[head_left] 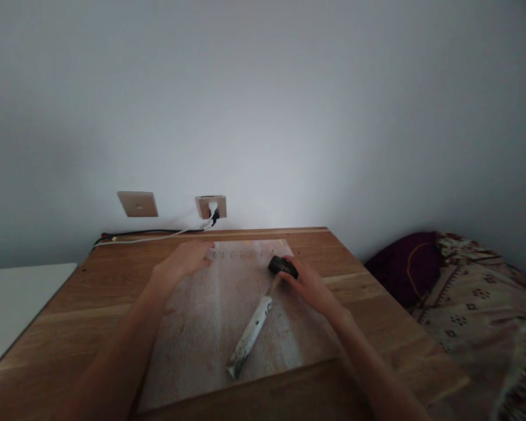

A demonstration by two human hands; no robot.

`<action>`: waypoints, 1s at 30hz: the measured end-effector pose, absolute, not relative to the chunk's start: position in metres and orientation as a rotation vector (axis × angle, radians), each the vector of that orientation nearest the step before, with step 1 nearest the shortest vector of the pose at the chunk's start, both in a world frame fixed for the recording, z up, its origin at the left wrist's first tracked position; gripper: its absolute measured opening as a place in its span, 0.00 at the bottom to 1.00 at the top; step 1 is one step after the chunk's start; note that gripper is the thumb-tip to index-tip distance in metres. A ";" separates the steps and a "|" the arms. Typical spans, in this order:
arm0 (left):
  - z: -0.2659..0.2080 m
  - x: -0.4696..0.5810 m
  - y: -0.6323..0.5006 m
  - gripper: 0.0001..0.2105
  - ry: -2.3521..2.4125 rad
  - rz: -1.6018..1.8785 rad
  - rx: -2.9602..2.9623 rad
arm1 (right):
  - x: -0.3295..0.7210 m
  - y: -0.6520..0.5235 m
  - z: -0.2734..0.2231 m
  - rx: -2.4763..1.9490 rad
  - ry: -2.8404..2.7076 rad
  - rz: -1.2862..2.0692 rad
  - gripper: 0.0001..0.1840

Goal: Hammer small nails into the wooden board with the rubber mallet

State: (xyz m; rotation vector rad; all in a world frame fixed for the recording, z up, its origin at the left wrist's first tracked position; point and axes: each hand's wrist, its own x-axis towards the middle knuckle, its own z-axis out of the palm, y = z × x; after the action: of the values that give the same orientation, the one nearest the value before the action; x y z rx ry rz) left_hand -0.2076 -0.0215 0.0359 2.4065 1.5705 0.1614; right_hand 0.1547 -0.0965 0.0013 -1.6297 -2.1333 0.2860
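A worn, pale board (201,327) lies on the wooden table, with a row of small upright nails (242,252) along its far edge. My left hand (188,257) rests at the board's far left corner, fingers apart beside a small pale thing (210,253) too blurred to name. On the right, my right hand (304,279) is closed around the dark head of a hammer (251,334). Its handle, wrapped in worn white, slants across the board toward me.
The wooden table (368,298) meets the wall at the back. A white plug and cables (158,238) run from a wall socket (219,206) along the table's back edge. A white surface (26,292) stands left; patterned bedding (473,327) and a purple cushion (405,263) lie right.
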 end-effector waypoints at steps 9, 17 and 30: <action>0.029 -0.215 -0.016 0.09 1.495 0.310 2.411 | 0.156 -0.062 0.041 -1.819 -2.206 0.132 0.22; 0.039 -0.215 -0.013 0.10 1.426 0.649 2.342 | 0.092 -0.011 0.061 -2.135 -2.447 0.075 0.16; 0.007 -0.209 -0.005 0.12 1.365 0.941 1.456 | 0.068 -0.014 0.064 -1.949 -2.699 0.139 0.10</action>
State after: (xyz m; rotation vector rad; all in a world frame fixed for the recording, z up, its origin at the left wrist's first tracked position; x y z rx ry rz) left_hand -0.2095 -0.0046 0.0072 1.4558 1.3651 0.9413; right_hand 0.0679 -0.0136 0.0635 -1.9493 -2.6994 0.1392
